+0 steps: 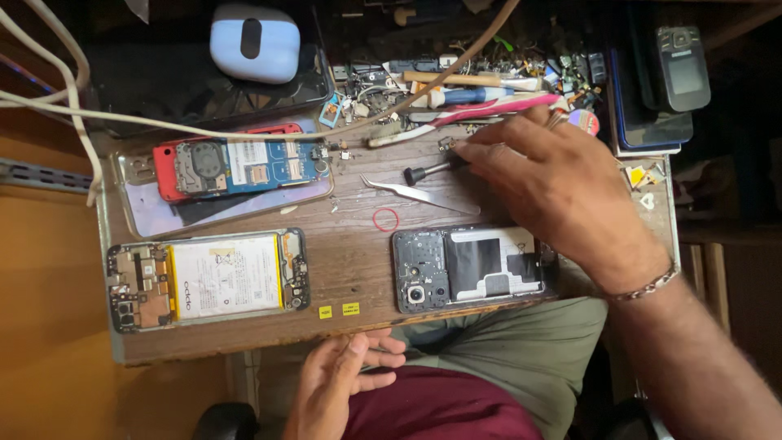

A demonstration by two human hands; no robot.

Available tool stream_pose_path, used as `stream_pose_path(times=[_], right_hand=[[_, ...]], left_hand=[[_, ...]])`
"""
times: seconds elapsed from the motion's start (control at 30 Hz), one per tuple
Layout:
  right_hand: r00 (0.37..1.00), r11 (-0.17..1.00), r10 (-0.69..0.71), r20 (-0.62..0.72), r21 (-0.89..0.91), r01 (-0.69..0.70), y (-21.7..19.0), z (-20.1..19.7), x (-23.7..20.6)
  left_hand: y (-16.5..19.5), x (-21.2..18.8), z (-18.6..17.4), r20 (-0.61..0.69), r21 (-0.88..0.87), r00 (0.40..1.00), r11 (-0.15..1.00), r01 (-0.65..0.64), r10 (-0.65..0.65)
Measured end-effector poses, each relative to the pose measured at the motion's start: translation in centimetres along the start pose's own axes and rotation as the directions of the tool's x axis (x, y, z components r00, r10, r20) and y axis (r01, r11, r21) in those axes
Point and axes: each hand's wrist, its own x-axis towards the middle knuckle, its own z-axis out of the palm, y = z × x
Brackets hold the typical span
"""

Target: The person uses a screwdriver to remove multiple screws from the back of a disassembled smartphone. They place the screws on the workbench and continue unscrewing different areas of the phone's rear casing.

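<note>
red ring (pixel 386 219) | pale-blue case (pixel 254 42) | silver tweezers (pixel 419 194) | brown table (pixel 350 261)

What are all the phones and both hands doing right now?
Phone on left: opened, battery showing.
Black back cover: off, inner side up.
Red phone: opened, circuit board showing.
Tweezers: lying untouched.
Right hand: fingers on screwdriver.
Left hand: empty, open.

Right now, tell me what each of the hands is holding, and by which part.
The right hand grips the small black-handled screwdriver at its tip end, with the handle pointing away from the fingers. The left hand holds nothing, resting open by the wooden table's near edge.
</note>
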Motion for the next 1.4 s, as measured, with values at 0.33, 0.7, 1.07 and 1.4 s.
stream_pose_path(times=[0.33,0.7,1.07,1.4], right_hand=[[0.994,0.998,0.065,-0.083,0.032,-0.062,-0.3,-0.6,-2.6],[0.684,-0.121,0.729,-0.014,0.981,0.15,-2.3,-2.5,-20.3],[0.519,-0.388,0.85,0.09,0.774,0.501,-4.0,-3.0,-33.4],[0.542,-0.313,0.84,0.022,0.835,0.452,-3.5,-2.1,-33.1]], left_hand=[[1.0,-1.2,3.2,-0.004,-0.045,0.997,0.996,-0.08,0.08],[-0.2,-1.8,9.2,-0.225,-0.221,0.942,0.929,-0.298,0.248],[-3.7,-4.5,13.0,-0.123,-0.284,0.927,0.882,-0.375,0.355],[-1.9,-2.0,11.3,-0.076,-0.393,0.918,0.834,-0.386,0.389]])
